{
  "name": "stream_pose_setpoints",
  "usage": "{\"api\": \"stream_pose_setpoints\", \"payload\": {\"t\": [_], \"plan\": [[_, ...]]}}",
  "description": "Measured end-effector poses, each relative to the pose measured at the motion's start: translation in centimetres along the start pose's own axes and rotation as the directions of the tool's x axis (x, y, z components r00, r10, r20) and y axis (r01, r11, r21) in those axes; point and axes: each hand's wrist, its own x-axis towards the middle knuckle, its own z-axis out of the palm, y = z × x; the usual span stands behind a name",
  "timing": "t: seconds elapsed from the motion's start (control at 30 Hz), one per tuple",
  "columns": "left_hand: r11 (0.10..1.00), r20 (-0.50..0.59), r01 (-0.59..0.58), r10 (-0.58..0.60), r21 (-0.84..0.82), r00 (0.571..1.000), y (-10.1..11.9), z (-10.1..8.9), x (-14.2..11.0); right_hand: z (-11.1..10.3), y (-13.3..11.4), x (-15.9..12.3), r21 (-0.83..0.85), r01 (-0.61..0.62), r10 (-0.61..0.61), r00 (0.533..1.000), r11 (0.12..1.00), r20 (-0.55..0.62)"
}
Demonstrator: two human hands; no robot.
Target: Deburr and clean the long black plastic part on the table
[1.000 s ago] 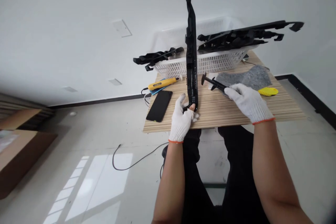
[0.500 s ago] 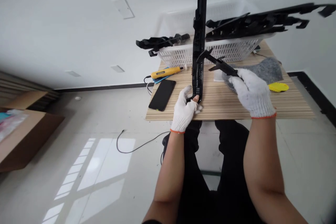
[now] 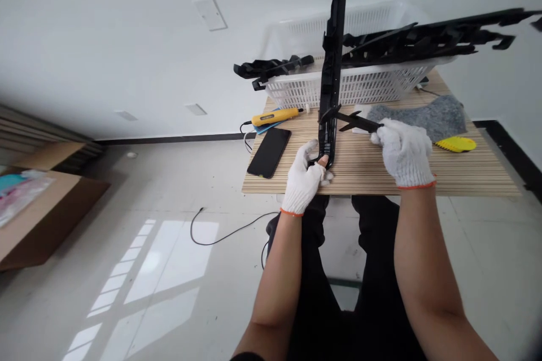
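Observation:
My left hand [image 3: 305,179], in a white knit glove, grips the near end of a long black plastic part [image 3: 331,62] that stands upright on the small wooden table [image 3: 372,172]. My right hand [image 3: 404,149], also gloved, is closed on the handle of a slim black tool [image 3: 345,119]. The tool's tip touches the side of the upright part, a little above my left hand.
A white basket [image 3: 359,87] at the table's back holds long black plastic parts [image 3: 427,39] that stick out both sides. A black phone [image 3: 270,152], a yellow-handled tool [image 3: 273,117], a grey felt cloth [image 3: 427,115] and a yellow piece [image 3: 457,144] lie on the table. A cable [image 3: 220,234] runs across the floor.
My right hand lifted the black tool off the table and brought its tip against the upright part. My left hand kept its grip on the part's near end.

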Motion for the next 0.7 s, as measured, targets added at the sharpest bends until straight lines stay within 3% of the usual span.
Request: {"api": "stream_pose_setpoints", "payload": {"t": [0.1,0.23,0.4,0.53,0.6,0.67,0.7], "plan": [[1.000,-0.005,0.001,-0.001,0.003,1.000,0.0,0.0,-0.1,0.4,0.1,0.2,-0.034,-0.017,0.016,1.000,0.999,-0.021],[1.000,-0.011,-0.007,0.007,-0.008,1.000,-0.2,0.0,0.0,0.9,0.3,0.5,-0.051,-0.211,0.206,0.975,0.976,-0.079],[1.000,-0.015,0.016,-0.017,-0.008,1.000,-0.3,0.1,0.3,0.7,0.0,0.6,-0.067,-0.304,0.304,0.953,0.950,-0.016],[1.000,-0.016,0.001,-0.002,-0.020,1.000,-0.3,0.2,0.4,0.5,-0.8,1.1,-0.144,-0.500,0.512,0.857,0.854,0.058],[0.999,-0.013,-0.013,0.012,-0.030,1.000,-0.4,0.2,0.4,-0.2,-1.1,1.3,-0.165,-0.512,0.533,0.834,0.843,0.140],[0.999,-0.013,-0.018,0.018,-0.038,1.000,-0.4,0.2,0.4,-1.9,-1.5,1.2,-0.077,-0.435,0.441,0.880,0.897,0.175],[0.999,-0.014,-0.015,0.015,-0.041,1.000,-0.4,0.2,0.4,-3.0,-1.6,1.0,0.010,-0.369,0.365,0.923,0.929,0.125]]}}
